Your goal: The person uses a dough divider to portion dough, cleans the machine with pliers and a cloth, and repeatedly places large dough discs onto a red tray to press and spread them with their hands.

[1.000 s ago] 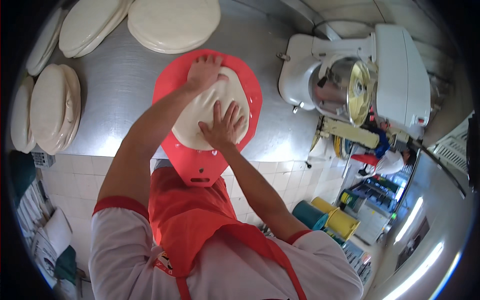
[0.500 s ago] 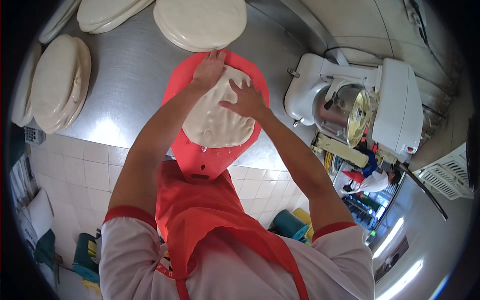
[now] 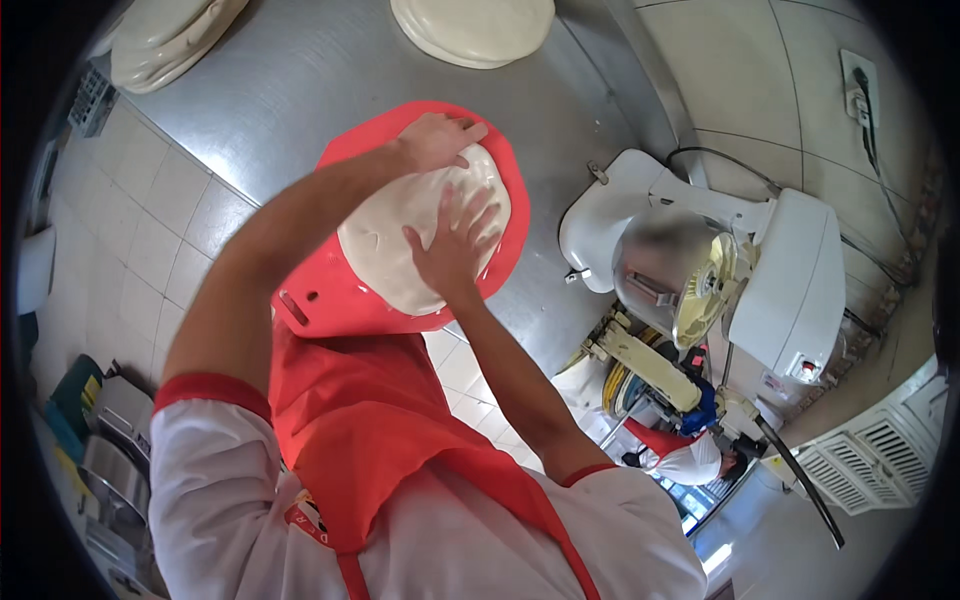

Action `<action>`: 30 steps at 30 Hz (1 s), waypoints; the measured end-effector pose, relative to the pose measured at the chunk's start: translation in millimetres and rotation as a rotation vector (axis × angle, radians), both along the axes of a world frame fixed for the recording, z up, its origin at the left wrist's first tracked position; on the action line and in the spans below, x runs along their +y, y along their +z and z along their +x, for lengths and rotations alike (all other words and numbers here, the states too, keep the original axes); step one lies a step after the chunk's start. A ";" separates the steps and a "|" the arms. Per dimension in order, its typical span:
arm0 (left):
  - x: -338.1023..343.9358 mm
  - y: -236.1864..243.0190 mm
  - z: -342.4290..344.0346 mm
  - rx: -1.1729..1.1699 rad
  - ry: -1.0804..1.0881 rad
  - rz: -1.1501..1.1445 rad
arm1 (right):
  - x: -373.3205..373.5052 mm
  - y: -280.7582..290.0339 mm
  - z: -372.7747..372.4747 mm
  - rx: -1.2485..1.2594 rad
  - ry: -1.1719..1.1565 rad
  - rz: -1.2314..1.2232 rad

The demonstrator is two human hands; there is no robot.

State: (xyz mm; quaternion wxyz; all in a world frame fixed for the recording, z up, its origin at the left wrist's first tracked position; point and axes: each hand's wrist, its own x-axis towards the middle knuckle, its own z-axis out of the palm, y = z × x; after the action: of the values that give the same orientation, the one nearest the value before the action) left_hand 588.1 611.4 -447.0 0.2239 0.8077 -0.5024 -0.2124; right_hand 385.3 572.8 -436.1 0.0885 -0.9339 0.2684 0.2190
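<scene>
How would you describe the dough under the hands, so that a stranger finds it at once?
On the metal table, find the red board. The pale, roundish dough lies on it under the left hand and right hand; the dough pieces farther away lie off the board.

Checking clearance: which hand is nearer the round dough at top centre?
Left. The round dough lies beyond both; the left hand is near the red board's far edge, the right hand closer to the body.
</scene>
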 end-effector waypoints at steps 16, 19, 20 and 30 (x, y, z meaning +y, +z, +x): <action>40.8 -30.0 -25.0 0.086 0.864 -0.237 | -88.1 9.9 109.4 0.366 0.611 0.245; 61.0 -21.1 -56.0 -0.033 1.050 -0.078 | -68.4 -7.7 112.1 0.110 0.845 0.094; 61.4 -17.9 -52.8 -0.078 1.065 -0.052 | -82.6 -17.6 144.6 0.055 0.833 0.175; 65.5 -20.1 -38.1 0.086 0.492 -0.118 | -43.6 7.9 -45.6 0.374 0.188 0.299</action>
State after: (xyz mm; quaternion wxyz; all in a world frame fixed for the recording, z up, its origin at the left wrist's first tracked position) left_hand 550.0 677.0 -467.1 0.3369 0.8813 -0.2925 -0.1560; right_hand 339.7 529.3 -428.2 0.1535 -0.8746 0.1569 0.4323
